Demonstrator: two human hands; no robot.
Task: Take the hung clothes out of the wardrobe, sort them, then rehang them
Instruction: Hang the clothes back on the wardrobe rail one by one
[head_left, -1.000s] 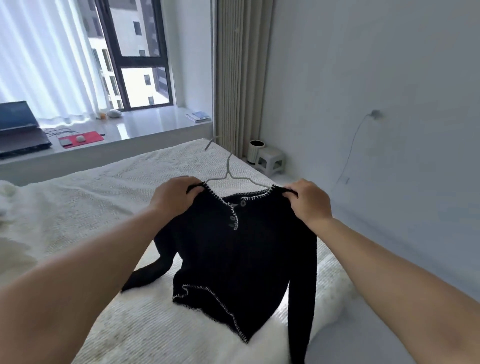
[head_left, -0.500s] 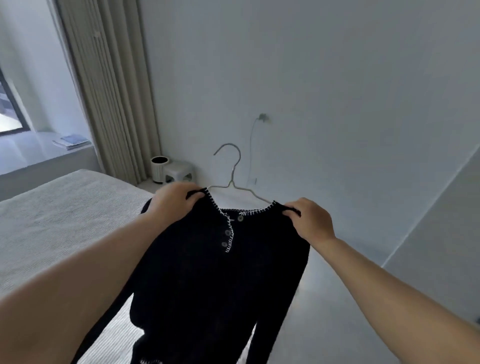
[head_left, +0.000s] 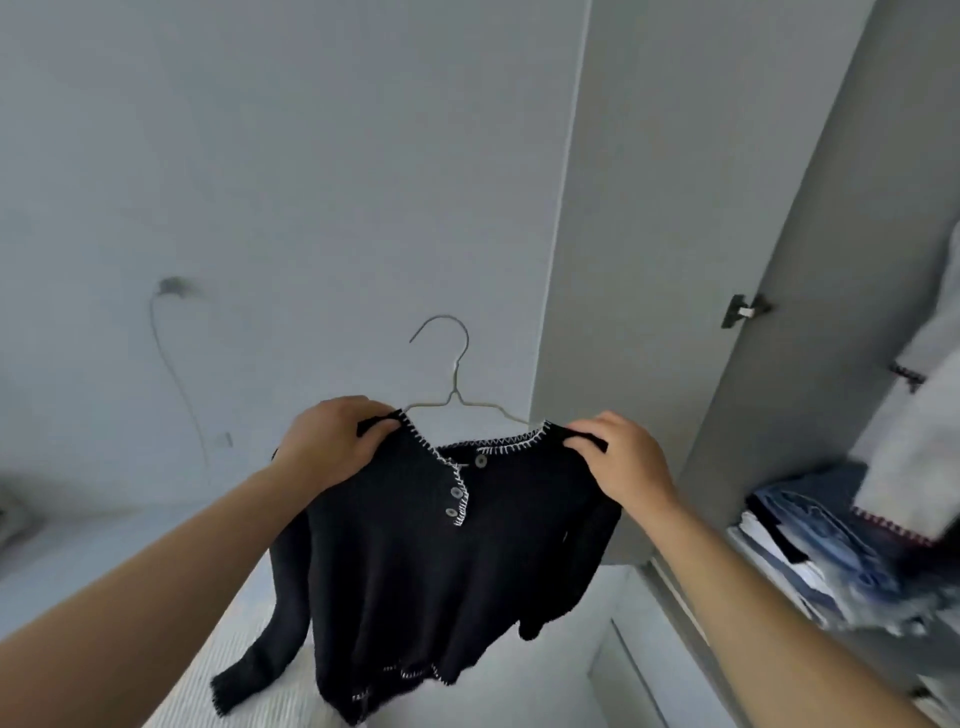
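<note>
Open air ahead above hanger hook (head_left: 441, 332), bare wall (head_left: 291, 156) behind. Right: open wardrobe door (head_left: 810, 218) edge-on, hinge (head_left: 744, 310) jutting. Inside wardrobe, folded stack (head_left: 821, 551) fills shelf; pale hung garment (head_left: 914, 447) drapes above it, narrow gap between. Bed (head_left: 249, 644) below left.

Pale wall (head_left: 291, 156), dangling cable (head_left: 176, 364) (soft daylight).
</note>
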